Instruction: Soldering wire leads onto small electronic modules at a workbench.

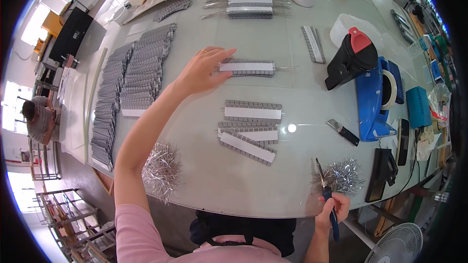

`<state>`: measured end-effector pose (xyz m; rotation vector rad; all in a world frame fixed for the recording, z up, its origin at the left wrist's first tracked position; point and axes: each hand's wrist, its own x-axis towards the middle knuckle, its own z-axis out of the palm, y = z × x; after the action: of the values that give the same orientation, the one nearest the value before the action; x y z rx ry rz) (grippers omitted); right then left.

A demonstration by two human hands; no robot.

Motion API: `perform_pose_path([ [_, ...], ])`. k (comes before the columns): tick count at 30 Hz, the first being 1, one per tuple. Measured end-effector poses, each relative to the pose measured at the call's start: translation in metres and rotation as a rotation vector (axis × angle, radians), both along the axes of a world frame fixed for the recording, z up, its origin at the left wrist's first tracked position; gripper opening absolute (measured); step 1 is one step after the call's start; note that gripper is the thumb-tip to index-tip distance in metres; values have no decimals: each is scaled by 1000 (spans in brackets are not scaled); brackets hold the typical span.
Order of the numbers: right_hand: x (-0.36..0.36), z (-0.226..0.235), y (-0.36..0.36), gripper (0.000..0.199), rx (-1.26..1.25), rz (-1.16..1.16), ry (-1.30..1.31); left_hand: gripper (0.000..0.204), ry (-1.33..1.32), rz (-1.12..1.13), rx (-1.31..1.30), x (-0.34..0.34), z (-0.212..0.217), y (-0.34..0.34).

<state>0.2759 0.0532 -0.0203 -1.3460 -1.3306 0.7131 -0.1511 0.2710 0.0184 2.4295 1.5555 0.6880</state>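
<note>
My left hand [207, 68] reaches across the table, thumb and fingers set around the left end of a grey ribbed strip [247, 67] with a white band and thin wires sticking out at its ends. Low on the right, my right hand [334, 209] grips a soldering iron [327, 194] by its dark blue handle, tip pointing up and away. A tuft of silvery wire pieces [345, 175] lies right beside the iron. Between my hands, several similar strips [252, 111] lie in a loose group, the nearest one [247, 147] slanted across another.
Rows of grey strips [141, 70] cover the left side; more wired strips [250, 2] lie at the back. Silvery wires [163, 170] sit by my left elbow. On the right are a black cup with red lid [353, 56], blue tape dispenser [370, 102] and utility knife [343, 132].
</note>
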Motion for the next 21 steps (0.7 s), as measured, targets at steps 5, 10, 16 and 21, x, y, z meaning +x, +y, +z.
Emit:
perform_pose_path([
  [5, 6, 3, -3, 14, -10, -109, 66, 45, -3, -66, -11, 21, -11, 21],
  [10, 41, 59, 8, 4, 168, -395, -297, 50, -34, -27, 4, -13, -8, 6],
  [16, 147, 105, 7, 18, -25, -714, -278, 53, -65, -33, -43, 11, -8, 13],
  [21, 159, 89, 42, 20, -157, -602, -285, 55, -45, -40, -105, -8, -6, 13],
])
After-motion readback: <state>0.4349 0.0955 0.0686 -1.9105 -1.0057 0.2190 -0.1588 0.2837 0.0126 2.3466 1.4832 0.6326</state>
